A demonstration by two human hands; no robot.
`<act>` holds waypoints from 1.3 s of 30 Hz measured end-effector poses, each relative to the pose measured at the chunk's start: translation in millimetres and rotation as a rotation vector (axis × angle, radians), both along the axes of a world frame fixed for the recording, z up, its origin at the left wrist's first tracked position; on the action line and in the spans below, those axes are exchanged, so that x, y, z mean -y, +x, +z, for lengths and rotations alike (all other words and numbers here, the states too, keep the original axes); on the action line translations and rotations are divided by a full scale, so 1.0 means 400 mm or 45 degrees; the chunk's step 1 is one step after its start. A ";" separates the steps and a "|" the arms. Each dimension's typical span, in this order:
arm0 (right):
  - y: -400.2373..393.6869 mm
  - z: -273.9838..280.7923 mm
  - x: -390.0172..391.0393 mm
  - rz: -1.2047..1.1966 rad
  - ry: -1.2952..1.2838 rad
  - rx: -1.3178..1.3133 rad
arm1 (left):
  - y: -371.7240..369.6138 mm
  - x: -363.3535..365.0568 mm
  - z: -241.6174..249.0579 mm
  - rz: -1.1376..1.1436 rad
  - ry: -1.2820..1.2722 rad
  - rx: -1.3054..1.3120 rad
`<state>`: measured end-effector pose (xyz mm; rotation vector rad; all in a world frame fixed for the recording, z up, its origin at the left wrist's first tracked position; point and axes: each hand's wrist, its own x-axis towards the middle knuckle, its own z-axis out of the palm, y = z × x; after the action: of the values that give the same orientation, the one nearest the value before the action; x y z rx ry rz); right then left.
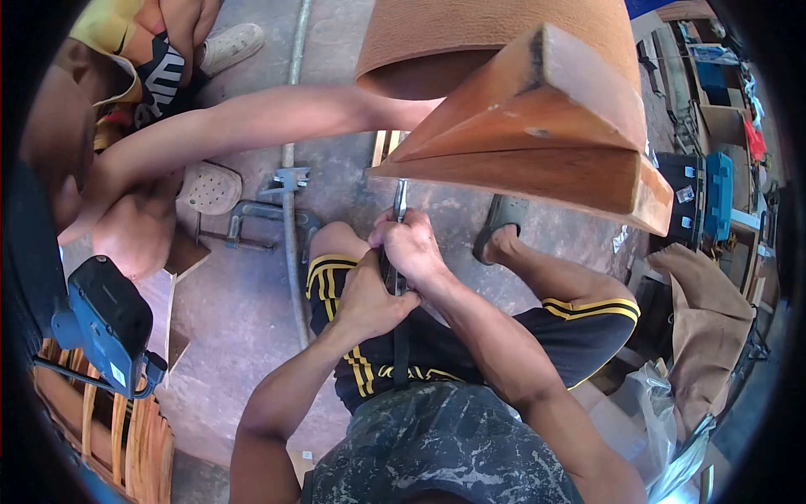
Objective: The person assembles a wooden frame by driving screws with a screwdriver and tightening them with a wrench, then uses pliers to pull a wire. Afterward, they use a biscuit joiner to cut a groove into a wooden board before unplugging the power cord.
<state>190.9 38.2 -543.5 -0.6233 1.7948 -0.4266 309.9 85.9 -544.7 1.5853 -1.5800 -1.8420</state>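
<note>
My right hand is closed around a slim tool with a shiny metal shaft; its exact kind is hard to make out. Just below, my left hand grips the dark lower part of the same tool, its thumb toward the right hand. The tool points upward, and its tip meets or passes just behind the lower edge of a varnished, wedge-shaped wooden piece. That contact cannot be seen clearly. Behind the wood stands a large curved brown textured piece.
Another person's arm reaches from the left behind the wood. A long metal pipe clamp and a G-clamp lie on the floor. A black device stands left, near slatted wood. Toolboxes and brown cloth are right.
</note>
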 end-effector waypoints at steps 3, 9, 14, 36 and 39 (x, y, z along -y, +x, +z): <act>0.001 -0.009 0.000 0.007 0.007 -0.015 | 0.004 0.003 0.007 0.003 -0.033 -0.008; 0.001 -0.028 0.000 0.031 0.025 -0.038 | 0.013 -0.005 -0.015 0.023 -0.092 -0.072; 0.013 -0.021 -0.003 0.047 0.010 -0.159 | 0.021 0.004 -0.015 0.011 -0.054 -0.137; -0.003 0.015 0.004 0.022 -0.008 0.047 | -0.033 -0.041 -0.019 0.133 -0.098 0.018; -0.006 0.000 0.001 0.060 -0.033 0.019 | -0.042 -0.035 -0.003 0.222 -0.029 0.011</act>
<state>188.6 37.9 -543.6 -0.6773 1.7592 -0.4225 293.1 99.8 -545.9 1.6653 -1.4113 -1.7228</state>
